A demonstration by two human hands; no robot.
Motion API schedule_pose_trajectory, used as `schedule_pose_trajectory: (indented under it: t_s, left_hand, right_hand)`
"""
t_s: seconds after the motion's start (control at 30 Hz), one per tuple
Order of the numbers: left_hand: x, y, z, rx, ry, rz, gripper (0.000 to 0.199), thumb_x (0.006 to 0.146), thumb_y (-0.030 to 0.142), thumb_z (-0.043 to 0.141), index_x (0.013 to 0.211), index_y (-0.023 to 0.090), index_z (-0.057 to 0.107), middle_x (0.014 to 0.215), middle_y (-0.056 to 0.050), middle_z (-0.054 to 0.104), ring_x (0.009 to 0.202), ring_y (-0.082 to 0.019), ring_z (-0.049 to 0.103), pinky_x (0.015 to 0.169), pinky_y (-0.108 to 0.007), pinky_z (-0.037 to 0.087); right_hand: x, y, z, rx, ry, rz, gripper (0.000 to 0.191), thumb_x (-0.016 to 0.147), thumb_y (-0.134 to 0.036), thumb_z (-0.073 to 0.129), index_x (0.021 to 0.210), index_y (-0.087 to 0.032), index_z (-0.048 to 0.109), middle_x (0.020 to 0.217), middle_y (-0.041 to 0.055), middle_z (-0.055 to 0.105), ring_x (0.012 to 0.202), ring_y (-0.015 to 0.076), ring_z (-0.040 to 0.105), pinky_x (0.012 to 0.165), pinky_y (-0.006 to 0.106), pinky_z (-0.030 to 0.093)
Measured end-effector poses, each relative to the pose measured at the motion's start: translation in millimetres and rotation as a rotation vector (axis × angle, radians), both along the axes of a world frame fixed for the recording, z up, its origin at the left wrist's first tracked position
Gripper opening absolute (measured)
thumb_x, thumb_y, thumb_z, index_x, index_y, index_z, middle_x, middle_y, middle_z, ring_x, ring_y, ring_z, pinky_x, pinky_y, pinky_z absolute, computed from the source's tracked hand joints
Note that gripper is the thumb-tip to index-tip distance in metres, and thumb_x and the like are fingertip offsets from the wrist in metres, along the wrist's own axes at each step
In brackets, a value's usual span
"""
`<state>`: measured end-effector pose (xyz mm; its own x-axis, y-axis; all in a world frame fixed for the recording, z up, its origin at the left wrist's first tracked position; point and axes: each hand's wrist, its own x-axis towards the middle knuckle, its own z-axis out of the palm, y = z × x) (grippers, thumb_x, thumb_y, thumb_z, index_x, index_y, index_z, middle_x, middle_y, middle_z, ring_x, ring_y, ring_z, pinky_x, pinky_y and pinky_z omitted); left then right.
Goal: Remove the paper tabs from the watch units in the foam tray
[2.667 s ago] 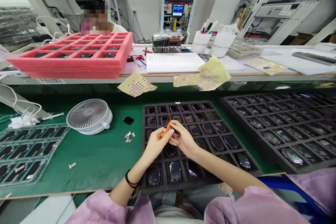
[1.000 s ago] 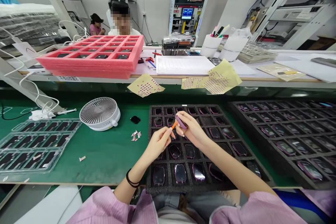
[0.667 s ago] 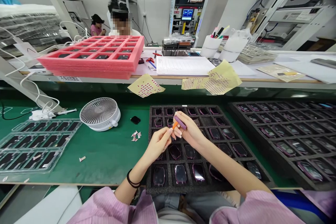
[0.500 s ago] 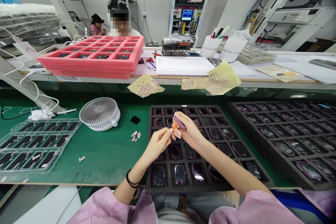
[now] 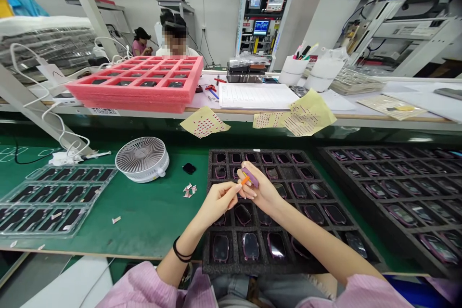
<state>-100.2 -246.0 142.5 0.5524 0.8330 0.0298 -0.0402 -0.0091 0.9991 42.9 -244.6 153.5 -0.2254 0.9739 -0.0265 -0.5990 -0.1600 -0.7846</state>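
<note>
Small purple case (image 5: 252, 178) held in right grip (image 5: 263, 189), slim bright orange stick (image 5: 245, 180) pinched in left grip (image 5: 219, 199)

open mat (image 5: 151, 221) beside left hand (image 5: 219, 199), fan (image 5: 142, 158) beyond

Fan (image 5: 142, 158) left of middle tray (image 5: 236, 250), shelf (image 5: 241, 115) behind

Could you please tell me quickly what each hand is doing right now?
Left hand: closed, pinching an orange stick.
Right hand: closed, holding a small purple piece.
</note>
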Motion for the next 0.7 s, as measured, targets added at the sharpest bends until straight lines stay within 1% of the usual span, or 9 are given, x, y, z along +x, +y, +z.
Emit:
schedule_pose_trajectory:
  t_s: [0.07,0.13,0.27,0.37,0.47,0.53,0.57,0.63,0.7]
  left_hand:
    - [1,0,-3.5,0.004,-0.035,-0.013,0.045,0.086,0.054,0.049,0.072,0.013,0.060,0.042,0.008,0.037,0.035,-0.003,0.024,0.038,-0.018,0.018]
    - [2,-1,-6.9,0.006,-0.065,-0.018,0.045,0.086,0.055,0.050,0.072,0.013,0.060,0.042,0.008,0.038,0.035,-0.003,0.025,0.037,-0.018,0.018]
    - [3,-4,-9.7,-0.031,-0.088,0.007,0.046,0.085,0.057,0.050,0.072,0.014,0.058,0.041,0.009,0.037,0.033,-0.003,0.024,0.036,-0.017,0.017]
    - [5,-2,-8.3,-0.060,-0.102,0.109,0.050,0.080,0.062,0.054,0.063,0.016,0.051,0.039,0.009,0.034,0.033,-0.002,0.023,0.035,-0.017,0.018]
    - [10,0,-6.7,-0.072,-0.118,0.170,0.051,0.072,0.065,0.062,0.062,0.017,0.047,0.044,0.006,0.043,0.037,-0.006,0.038,0.038,-0.018,0.032]
    - [15,1,-7.1,-0.072,-0.127,0.167,0.050,0.071,0.064,0.063,0.065,0.017,0.048,0.052,0.003,0.052,0.044,-0.009,0.050,0.045,-0.022,0.041]
    - [17,1,-7.9,-0.063,-0.125,0.175,0.050,0.072,0.064,0.063,0.066,0.017,0.048,0.055,0.002,0.053,0.046,-0.010,0.051,0.047,-0.022,0.043]
    - [19,-1,-10.6,-0.030,-0.098,0.204,0.049,0.075,0.062,0.060,0.064,0.016,0.046,0.053,0.004,0.048,0.045,-0.007,0.045,0.045,-0.020,0.038]
    - [15,-1,-14.5,-0.004,-0.055,0.219,0.048,0.078,0.061,0.057,0.063,0.017,0.046,0.050,0.007,0.039,0.043,-0.005,0.035,0.043,-0.019,0.029]
  right_hand:
    - [-1,-1,-0.5,-0.057,0.072,0.045,0.035,0.077,-0.040,0.071,0.073,-0.021,0.042,0.051,-0.0115,0.044,0.030,0.0003,0.022,0.031,0.014,0.019]
    - [-3,-2,-0.8,-0.086,0.108,0.041,0.035,0.075,-0.037,0.073,0.074,-0.021,0.042,0.050,-0.0118,0.043,0.031,0.0001,0.018,0.031,0.013,0.016]
    - [-6,-4,-1.1,-0.094,0.114,-0.016,0.033,0.073,-0.033,0.074,0.074,-0.021,0.043,0.050,-0.0109,0.043,0.033,0.0004,0.019,0.033,0.014,0.017]
    - [-8,-5,-3.2,-0.070,0.079,-0.075,0.032,0.076,-0.036,0.071,0.072,-0.021,0.043,0.048,-0.0109,0.041,0.032,0.0011,0.019,0.032,0.015,0.018]
    - [-13,-10,-8.5,-0.050,-0.024,-0.140,0.028,0.078,-0.040,0.069,0.077,-0.022,0.047,0.049,-0.0108,0.041,0.033,0.0024,0.025,0.034,0.015,0.023]
    - [-16,-13,-13.2,-0.041,-0.113,-0.172,0.028,0.077,-0.042,0.069,0.082,-0.023,0.050,0.051,-0.0105,0.042,0.035,0.0033,0.029,0.034,0.015,0.026]
    - [-17,-14,-15.7,-0.025,-0.157,-0.188,0.029,0.077,-0.044,0.069,0.083,-0.023,0.050,0.052,-0.0103,0.043,0.036,0.0037,0.031,0.034,0.015,0.027]
    - [-18,-14,-20.9,0.032,-0.244,-0.219,0.029,0.078,-0.045,0.068,0.086,-0.024,0.050,0.056,-0.0094,0.046,0.038,0.0046,0.036,0.034,0.015,0.028]
    - [-12,-10,-26.4,0.093,-0.322,-0.250,0.028,0.080,-0.046,0.065,0.087,-0.024,0.049,0.059,-0.0088,0.047,0.040,0.0049,0.038,0.035,0.016,0.029]
